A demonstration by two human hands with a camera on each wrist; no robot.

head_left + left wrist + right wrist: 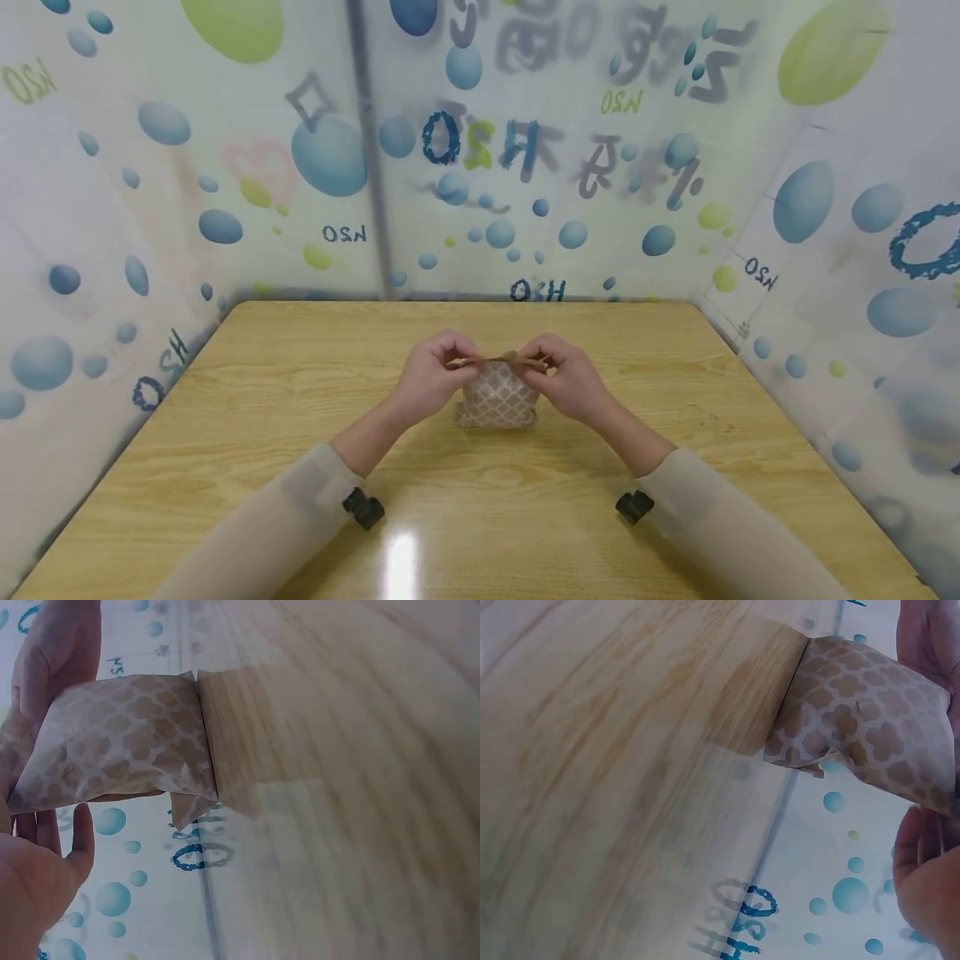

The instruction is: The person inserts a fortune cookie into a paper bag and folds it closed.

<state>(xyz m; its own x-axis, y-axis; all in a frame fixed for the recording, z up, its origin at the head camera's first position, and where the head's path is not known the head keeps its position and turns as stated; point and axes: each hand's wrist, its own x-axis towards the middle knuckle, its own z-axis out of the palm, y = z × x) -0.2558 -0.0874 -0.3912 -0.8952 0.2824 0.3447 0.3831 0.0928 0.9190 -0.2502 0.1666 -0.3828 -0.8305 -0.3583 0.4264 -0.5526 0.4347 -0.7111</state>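
A small brown paper bag (498, 398) with a white quatrefoil pattern stands upright on the wooden table, its bottom edge touching the tabletop. My left hand (435, 377) pinches the left end of the bag's top edge between thumb and fingers. At the right end of that edge, my right hand (570, 379) pinches it in the same way. In the left wrist view the bag (124, 742) looks puffed out, with a crumpled lower corner. The right wrist view shows the bag (866, 716) from its other side. Its inside is hidden.
The wooden table (300, 383) reaches to a wall curtain (555, 217) printed with bubbles and letters. Similar printed sheets rise at the left and right. Black wrist cameras sit at both sleeves. Light glares off the table's near edge.
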